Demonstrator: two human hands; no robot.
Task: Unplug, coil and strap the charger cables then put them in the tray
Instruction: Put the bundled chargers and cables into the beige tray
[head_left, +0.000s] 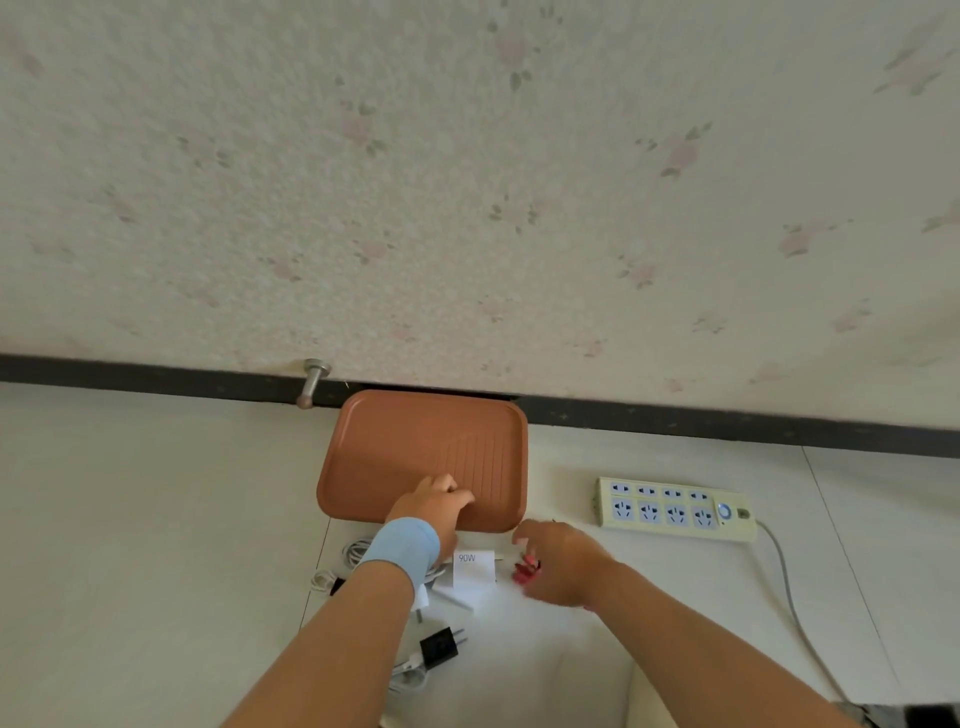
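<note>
My left hand (439, 499), with a blue wristband, lies over the near rim of the orange tray (410, 447), its fingers curled down onto the tray. My right hand (556, 564) is on the floor just right of the tray's near corner, its fingers curled at a small red strap (524, 570). A white 90W charger (472, 569) lies between my wrists. A black plug adapter (441, 647) with a white cable lies nearer to me. Coiled white cables (356, 551) sit left of my left wrist. Nothing shows inside the tray.
A cream power strip (675, 509) lies right of the tray with no plugs in its sockets, and its grey cord (795, 603) runs toward me. A metal door stop (311, 382) sticks out of the dark baseboard behind the tray. The floor is pale tile.
</note>
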